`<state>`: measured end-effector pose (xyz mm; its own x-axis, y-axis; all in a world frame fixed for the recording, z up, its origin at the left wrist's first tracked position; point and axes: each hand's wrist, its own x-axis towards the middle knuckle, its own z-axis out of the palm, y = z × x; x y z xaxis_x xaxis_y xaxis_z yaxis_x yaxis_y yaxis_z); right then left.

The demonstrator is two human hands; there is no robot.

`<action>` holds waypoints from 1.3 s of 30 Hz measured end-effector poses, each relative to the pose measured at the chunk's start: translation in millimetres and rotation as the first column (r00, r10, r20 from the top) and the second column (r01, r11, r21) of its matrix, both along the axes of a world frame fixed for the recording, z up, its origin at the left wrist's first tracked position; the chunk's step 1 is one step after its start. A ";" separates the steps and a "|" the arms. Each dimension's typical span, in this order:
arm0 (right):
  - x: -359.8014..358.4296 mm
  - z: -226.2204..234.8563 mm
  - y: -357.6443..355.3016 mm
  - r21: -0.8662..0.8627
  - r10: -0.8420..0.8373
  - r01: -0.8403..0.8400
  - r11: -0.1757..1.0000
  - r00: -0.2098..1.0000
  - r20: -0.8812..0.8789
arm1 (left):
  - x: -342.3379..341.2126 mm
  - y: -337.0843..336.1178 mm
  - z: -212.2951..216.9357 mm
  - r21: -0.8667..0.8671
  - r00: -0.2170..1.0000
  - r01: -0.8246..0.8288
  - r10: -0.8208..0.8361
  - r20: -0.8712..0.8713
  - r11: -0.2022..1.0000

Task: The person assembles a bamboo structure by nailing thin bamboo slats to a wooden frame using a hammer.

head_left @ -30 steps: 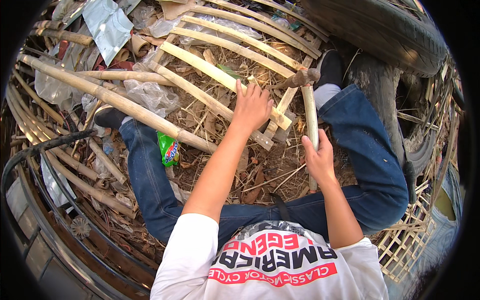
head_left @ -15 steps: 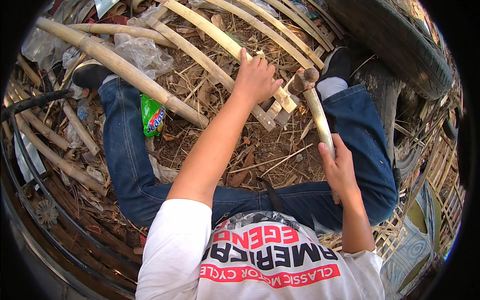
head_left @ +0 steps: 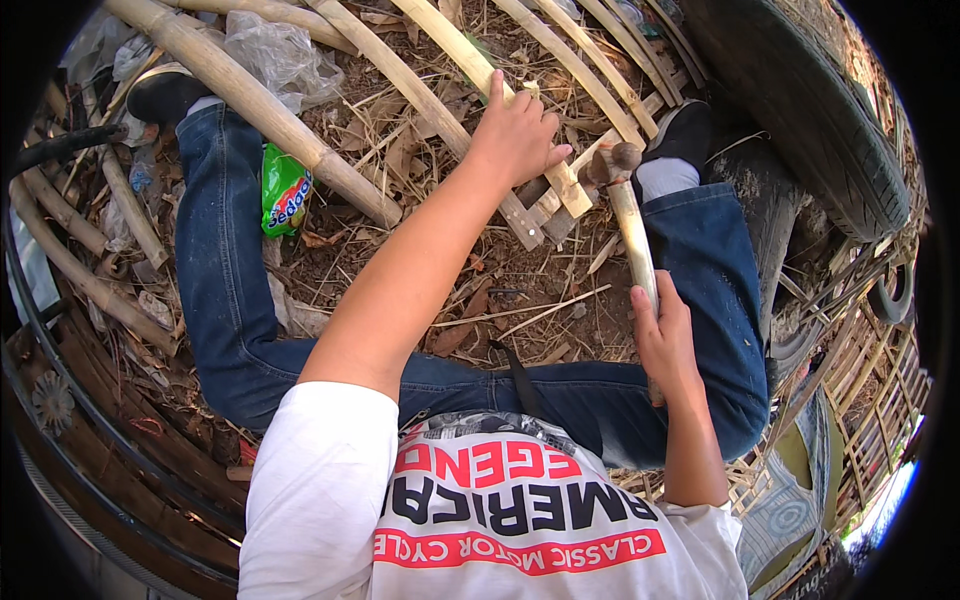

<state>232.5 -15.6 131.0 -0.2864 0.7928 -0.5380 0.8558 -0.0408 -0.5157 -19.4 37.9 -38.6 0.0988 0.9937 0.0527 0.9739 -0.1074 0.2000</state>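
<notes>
My right hand [head_left: 665,340] is wrapped round the lower handle of a hammer [head_left: 632,230], whose rusty rounded head points away from me, near the strip's end. My left hand [head_left: 512,140] lies over a pale split bamboo strip [head_left: 452,42], gripping it, with the index finger stretched along it and the thumb out to the side. The strip's near end rests across short crossing wood pieces. Beside it, a second bamboo strip [head_left: 430,105] runs under my left wrist, small dark spots near its end. What lies beneath my left palm is hidden.
More bamboo strips [head_left: 570,65] fan out at the far side. A thick bamboo pole [head_left: 270,120] slants past my left leg, near a green packet [head_left: 285,190] and clear plastic [head_left: 285,60]. Black tyres [head_left: 810,120] stand at right. Dry straw covers the soil.
The view has shifted slightly, so most things sit a little lower or farther left. Both hands keep their grips, and the hammer head stays raised near the strip's end.
</notes>
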 end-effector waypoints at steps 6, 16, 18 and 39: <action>2.6 13.8 -0.6 -0.119 -0.294 0.276 0.954 0.937 -0.187 | -1.2 0.8 4.4 -0.103 1.000 -0.009 0.007 -0.019 0.995; 7.1 5.2 -2.6 -0.128 -0.227 0.211 0.969 0.966 -0.126 | 0.1 0.8 -3.0 0.003 1.000 -0.014 0.014 0.000 1.000; 9.4 -5.3 -3.9 -0.040 -0.106 0.104 0.994 0.992 -0.068 | 2.2 -3.0 -4.9 0.025 1.000 -0.014 0.013 0.016 1.000; 3.0 8.6 -7.0 -0.042 -0.069 0.067 0.997 0.997 -0.035 | -5.5 -1.8 16.4 -0.097 0.986 0.009 0.007 0.166 0.995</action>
